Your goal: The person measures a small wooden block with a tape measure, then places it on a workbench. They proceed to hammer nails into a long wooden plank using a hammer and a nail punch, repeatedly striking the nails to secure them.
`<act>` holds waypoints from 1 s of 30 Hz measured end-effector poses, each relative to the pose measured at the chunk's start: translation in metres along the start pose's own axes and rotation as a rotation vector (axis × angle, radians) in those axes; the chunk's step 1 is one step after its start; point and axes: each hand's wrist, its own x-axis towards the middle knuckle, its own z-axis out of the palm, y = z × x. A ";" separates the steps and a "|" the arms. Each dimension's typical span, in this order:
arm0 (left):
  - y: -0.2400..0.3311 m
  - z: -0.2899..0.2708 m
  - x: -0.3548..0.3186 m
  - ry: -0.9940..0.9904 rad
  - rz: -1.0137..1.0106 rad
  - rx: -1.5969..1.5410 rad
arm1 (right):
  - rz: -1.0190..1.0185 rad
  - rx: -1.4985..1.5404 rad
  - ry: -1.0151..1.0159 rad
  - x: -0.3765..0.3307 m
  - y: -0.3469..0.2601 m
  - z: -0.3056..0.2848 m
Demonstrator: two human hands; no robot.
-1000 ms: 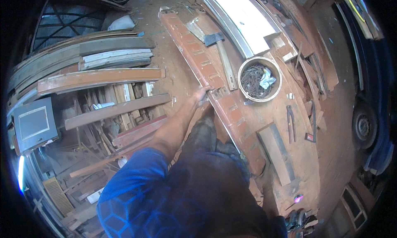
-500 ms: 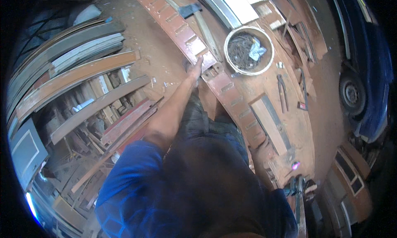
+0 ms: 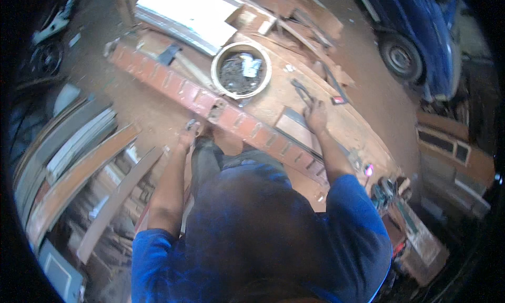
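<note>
Stacked boards (image 3: 79, 155): long curved planks piled at the far left, well apart from the table; grey and brown
Left hand (image 3: 188, 136): at the near edge of the long red-brown frame (image 3: 210, 105); fingers curled around a small metal piece (image 3: 190, 125), too blurred to tell what kind
Long red-brown frame: lies slantwise across the table (image 3: 363, 140), a row of rectangular slots along it
Round tub (image 3: 241, 69): just beyond the frame, between the two hands; holds dark metal scraps and a pale wad
Right hand (image 3: 316, 115): resting on the table top, fingers bent down; whether it grips anything, cannot tell; a dark thin tool (image 3: 301, 90) lies just beside it
Blue vehicle (image 3: 421, 34): far right, wheel showing
</note>
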 end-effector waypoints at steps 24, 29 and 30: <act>0.081 -0.187 0.183 0.094 0.029 -0.582 | -0.093 0.402 -0.635 0.015 -0.476 -0.107; 0.081 -0.185 0.196 0.038 0.022 -0.518 | -0.525 -0.214 -0.596 0.060 -0.632 -0.026; 0.084 -0.190 0.192 0.018 0.033 -0.505 | -0.559 -0.359 -0.596 0.067 -0.650 -0.011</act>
